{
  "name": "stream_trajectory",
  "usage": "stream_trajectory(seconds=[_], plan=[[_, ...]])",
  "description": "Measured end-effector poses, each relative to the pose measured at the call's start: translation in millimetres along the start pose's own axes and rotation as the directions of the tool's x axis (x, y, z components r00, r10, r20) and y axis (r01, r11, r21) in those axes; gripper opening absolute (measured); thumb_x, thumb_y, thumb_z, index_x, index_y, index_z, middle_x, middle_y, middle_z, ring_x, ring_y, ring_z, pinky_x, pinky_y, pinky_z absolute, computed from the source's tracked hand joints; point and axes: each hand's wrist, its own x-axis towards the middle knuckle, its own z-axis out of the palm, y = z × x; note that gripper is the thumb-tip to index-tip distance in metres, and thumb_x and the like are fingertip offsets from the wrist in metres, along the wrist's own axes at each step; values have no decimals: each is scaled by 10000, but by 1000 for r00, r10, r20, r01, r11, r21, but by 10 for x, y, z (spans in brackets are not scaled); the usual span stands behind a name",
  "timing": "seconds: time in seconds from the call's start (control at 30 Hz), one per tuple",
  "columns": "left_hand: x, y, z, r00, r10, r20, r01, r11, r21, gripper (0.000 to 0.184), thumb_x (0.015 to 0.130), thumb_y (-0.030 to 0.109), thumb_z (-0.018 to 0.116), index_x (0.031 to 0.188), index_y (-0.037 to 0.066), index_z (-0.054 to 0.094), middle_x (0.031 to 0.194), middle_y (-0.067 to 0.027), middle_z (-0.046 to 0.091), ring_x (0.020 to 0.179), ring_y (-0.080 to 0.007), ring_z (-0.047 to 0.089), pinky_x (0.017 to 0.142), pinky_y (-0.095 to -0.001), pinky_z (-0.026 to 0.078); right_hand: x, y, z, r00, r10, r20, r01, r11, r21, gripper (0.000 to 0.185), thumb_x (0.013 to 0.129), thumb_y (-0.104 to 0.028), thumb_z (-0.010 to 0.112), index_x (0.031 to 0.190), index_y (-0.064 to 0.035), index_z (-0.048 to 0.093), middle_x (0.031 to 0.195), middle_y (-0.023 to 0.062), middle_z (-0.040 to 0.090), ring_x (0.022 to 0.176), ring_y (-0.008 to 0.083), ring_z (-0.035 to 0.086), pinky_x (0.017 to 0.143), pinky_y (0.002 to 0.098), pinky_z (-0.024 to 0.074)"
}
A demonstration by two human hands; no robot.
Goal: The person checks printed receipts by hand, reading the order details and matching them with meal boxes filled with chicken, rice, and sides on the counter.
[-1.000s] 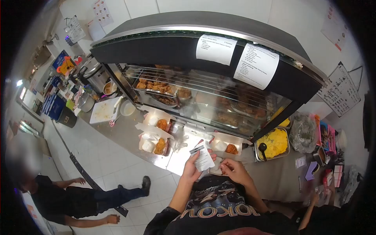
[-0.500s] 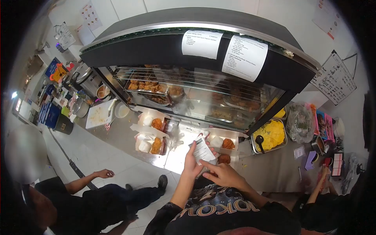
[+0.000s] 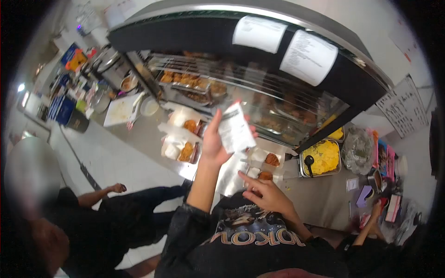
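My left hand (image 3: pixel 215 142) grips a white printed receipt (image 3: pixel 236 128), its thumb at one edge and fingertips showing at the other. The slip is up in front of the glass food warmer (image 3: pixel 248 76). Lower and to the right, my right hand (image 3: pixel 269 195) holds nothing, its index finger stretched out and apart from the paper. Close to that hand are open meal boxes with rice (image 3: pixel 253 173) and fried chicken (image 3: pixel 272 160). To the left of the receipt sit two more boxes with rice (image 3: pixel 172 152) and fried chicken (image 3: pixel 187 151).
A metal tray of yellow food (image 3: pixel 322 157) with a black spoon (image 3: pixel 309 163) stands right of the warmer. At left is a cutting board (image 3: pixel 121 110). A co-worker in black (image 3: pixel 111 217) stands at left; another person's hands (image 3: pixel 371 220) are at far right.
My left hand has raised the receipt up toward the warmer. My right hand has come away from the paper, slightly right. The view has shifted, and the co-worker at left has moved.
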Motion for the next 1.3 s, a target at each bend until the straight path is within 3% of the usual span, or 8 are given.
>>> stream_trajectory(seconds=[0.1,0.27,0.5,0.6,0.8,1.03,1.13,1.3], plan=[[131,210,331,981,4,196,-11,999,34,721,1007,614,249,1537,127,234,1153,-184,620,1014,-370,666,907,-535,552,-8,-3,-70,997,75,34,-74,997,-29,571,940,-199,645,1468,-112,447,841,158,664,700,234,610,711,343,487],[226,407,634,933,41,359,-83,991,103,925,916,761,195,1544,82,185,1156,-215,616,1018,-383,663,897,-532,558,-63,202,-55,993,116,36,-115,993,-22,527,935,-203,651,1432,-115,499,845,131,664,679,217,600,687,323,491],[199,615,733,924,32,382,-93,985,143,990,877,807,139,1546,79,191,1172,-232,615,1025,-403,658,887,-531,561,-28,354,-5,995,88,38,-84,990,-109,492,934,-207,652,1397,-92,535,844,126,677,663,206,588,667,323,489],[218,732,635,900,21,436,-89,987,136,1058,853,834,238,1560,65,75,1218,-234,596,1053,-415,641,909,-554,530,23,318,51,994,103,45,-99,990,-96,479,933,-205,653,1382,-75,546,876,135,693,674,203,596,674,330,490],[165,895,608,898,45,438,-115,984,134,1055,857,834,210,1560,59,76,1209,-232,601,1044,-424,641,907,-573,525,101,304,176,989,115,90,-105,989,-108,467,934,-199,650,1372,-67,554,878,139,698,723,203,630,702,321,494],[78,1098,582,920,56,389,-98,991,89,1010,866,821,107,1542,77,209,1172,-232,611,1006,-420,657,891,-572,545,192,345,354,994,52,101,-43,995,-87,471,938,-190,641,1382,-66,544,741,89,587,629,148,528,618,300,435],[88,1155,494,914,60,401,-85,995,44,1007,868,820,110,1544,79,203,1178,-231,608,1010,-423,653,897,-587,535,237,274,369,978,156,141,-140,983,-120,453,928,-201,653,1355,-73,568,896,138,697,727,207,638,708,315,501],[53,1309,357,899,100,427,-113,994,5,996,874,813,110,1548,87,200,1190,-228,604,1015,-420,646,894,-605,528,304,247,421,981,120,150,-103,988,-119,448,933,-215,649,1355,-86,569,896,130,697,728,204,640,696,322,504]])
